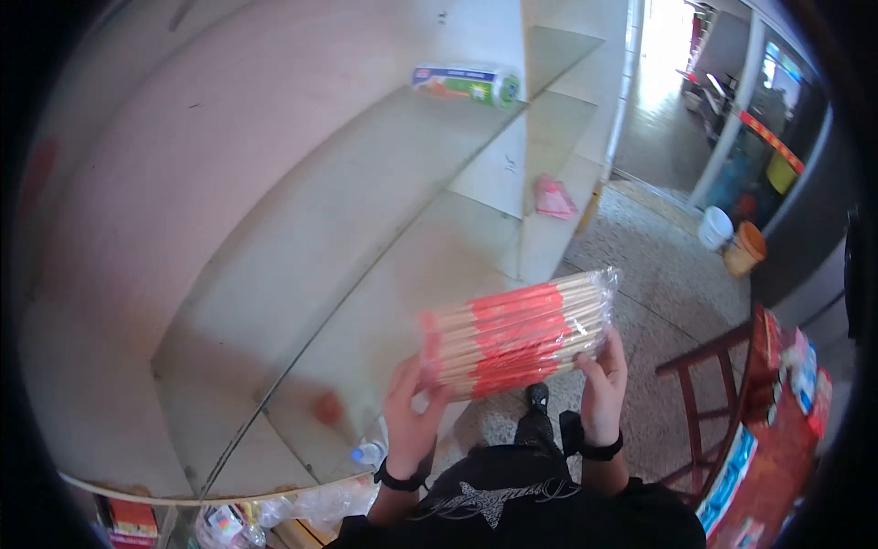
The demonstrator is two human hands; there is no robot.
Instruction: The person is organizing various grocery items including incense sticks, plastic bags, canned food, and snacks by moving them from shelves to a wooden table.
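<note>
Pack of slender pale sticks (pixel 521 337), red across the middle and at one end, lies tilted in clear film between two bare hands, in front of the shelving and above the floor. The left hand (pixel 410 416) grips the lower corner of the red end; the right hand (pixel 604 389) pinches the loose film end, thumb in front, its other fingers curled at the edge. Film alone bears load poorly, so the right fingers would do better a little further in, on the sticks themselves. Level support under both ends should stop the bundle sliding or bending. Beside it, the glass shelf (pixel 366 174) has a hard front edge, best cleared without a knock. Further out are a wrapped roll (pixel 466 84), a pink packet (pixel 554 199) and a red table (pixel 777 476).
</note>
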